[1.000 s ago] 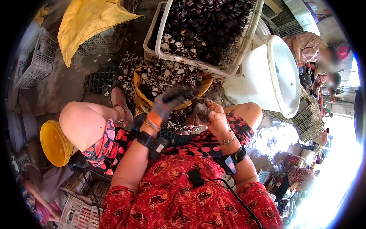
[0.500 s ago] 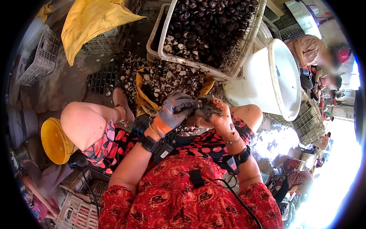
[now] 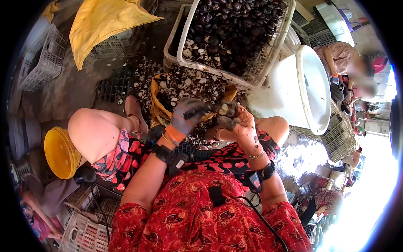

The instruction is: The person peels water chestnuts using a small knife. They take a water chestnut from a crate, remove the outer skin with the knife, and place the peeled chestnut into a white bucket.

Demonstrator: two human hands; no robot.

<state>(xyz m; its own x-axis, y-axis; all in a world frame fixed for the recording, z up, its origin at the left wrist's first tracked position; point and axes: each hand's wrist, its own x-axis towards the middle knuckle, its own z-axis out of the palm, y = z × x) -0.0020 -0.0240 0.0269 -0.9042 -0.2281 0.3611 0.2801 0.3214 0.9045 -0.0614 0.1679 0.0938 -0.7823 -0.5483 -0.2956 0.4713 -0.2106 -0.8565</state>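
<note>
Fingers point(image 3: 228, 122), dark-coated, on the right hand point(image 3: 243, 128) hold a small, pale, roundish piece point(image 3: 226, 110) near the near-right edge of an open yellow sack point(image 3: 159, 112). The grey-and-orange gloved left hand point(image 3: 187, 116) is just beside it, fingers bent; whether it grips anything I cannot tell. Beyond, a white rectangular plastic crate point(image 3: 216, 72) carries dark round pieces point(image 3: 239, 25).

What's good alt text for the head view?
A gloved left hand and a right hand holding a small pale piece are close together near an open yellow sack among pale scraps. Beyond is a white crate of dark pieces, with a white tub to its right.
</note>
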